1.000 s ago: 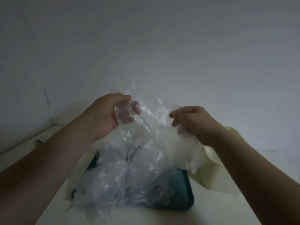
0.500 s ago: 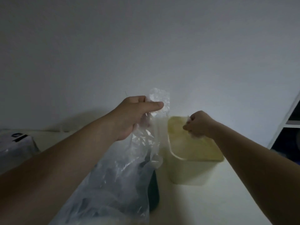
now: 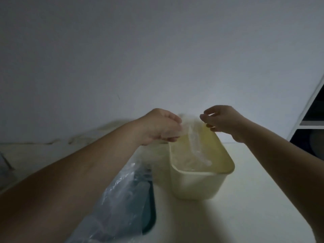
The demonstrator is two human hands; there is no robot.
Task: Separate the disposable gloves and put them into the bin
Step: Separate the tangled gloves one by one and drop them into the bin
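Over the pale yellow bin [image 3: 192, 186], a clear glove [image 3: 193, 146] hangs long-axis down into the opening, its top pinched by the left hand [image 3: 161, 127]. The right hand [image 3: 221, 121] hovers just beside it, fingertips [image 3: 203, 118] curled together; whether they hold film is unclear. Room to move lies right of the bin, over the tabletop [image 3: 254, 190].

A pale tabletop [image 3: 245, 213] is set against a plain grey-white wall [image 3: 157, 50], on which a small dark mark [image 3: 118, 97] is seen. A dark teal tray [image 3: 151, 218] is laid on the tabletop (only its right edge is shown). A white shelf [image 3: 313, 122] is placed at the far right, its inside dark.
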